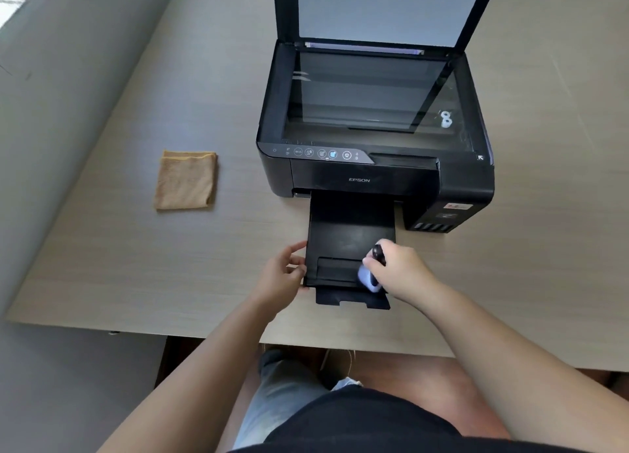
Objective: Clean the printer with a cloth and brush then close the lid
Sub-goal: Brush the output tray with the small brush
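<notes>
Soft daylight, mild wide-angle distortion

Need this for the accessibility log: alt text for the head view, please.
A person's right hand brushes the printer's extended output tray with a small brush, while the left hand grips the tray's left edge. The black printer sits on a wooden table with its scanner lid raised; a folded tan cloth lies to its left.
</notes>
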Motion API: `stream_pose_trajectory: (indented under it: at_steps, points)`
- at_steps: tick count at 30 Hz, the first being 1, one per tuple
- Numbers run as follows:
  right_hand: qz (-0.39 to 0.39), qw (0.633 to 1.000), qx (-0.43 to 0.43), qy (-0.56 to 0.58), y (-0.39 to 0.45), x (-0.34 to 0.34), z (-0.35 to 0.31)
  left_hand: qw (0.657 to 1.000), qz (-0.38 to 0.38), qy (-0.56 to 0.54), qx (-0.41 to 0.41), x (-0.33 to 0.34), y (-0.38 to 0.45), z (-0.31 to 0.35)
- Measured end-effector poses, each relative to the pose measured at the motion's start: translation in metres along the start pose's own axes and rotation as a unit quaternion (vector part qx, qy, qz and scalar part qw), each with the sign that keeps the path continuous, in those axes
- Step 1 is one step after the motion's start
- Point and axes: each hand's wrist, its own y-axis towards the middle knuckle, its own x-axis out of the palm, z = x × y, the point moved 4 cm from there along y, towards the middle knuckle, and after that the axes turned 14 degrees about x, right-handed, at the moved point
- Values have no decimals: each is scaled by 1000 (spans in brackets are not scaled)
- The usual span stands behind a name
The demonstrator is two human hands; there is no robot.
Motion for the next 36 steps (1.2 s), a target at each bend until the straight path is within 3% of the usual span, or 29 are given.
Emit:
stream_pose_trajectory:
  at_steps: [3, 5, 11, 14, 20, 27, 29, 33, 36]
  points:
    - [-107, 992, -30, 57, -16, 34, -37, 1000, 3, -11, 0, 1, 0, 2]
    - [-131, 990, -35, 38, -21, 46, -49, 1000, 3, -15, -3, 1, 0, 3]
    - [-53, 990, 41, -125, -1, 4, 5, 1000, 6, 10, -3, 0, 0, -2]
    - [-52, 992, 18, -118, -3, 8, -6, 1000, 9, 11, -3, 0, 0, -3]
    - [-157, 986, -45, 23, -22, 52, -64, 1000, 10, 6, -3, 0, 0, 1]
    - [-48, 991, 62, -107, 2, -4, 26, 999, 12, 31, -6, -2, -1, 1]
    - [-47, 995, 31, -86, -3, 5, 11, 999, 10, 30, -5, -1, 0, 2]
    - [-124, 989, -74, -24, -32, 58, -63, 1000, 5, 11, -8, 0, 1, 3]
    - [-108, 990, -84, -43, -34, 58, -73, 1000, 7, 1, -8, -2, 2, 2]
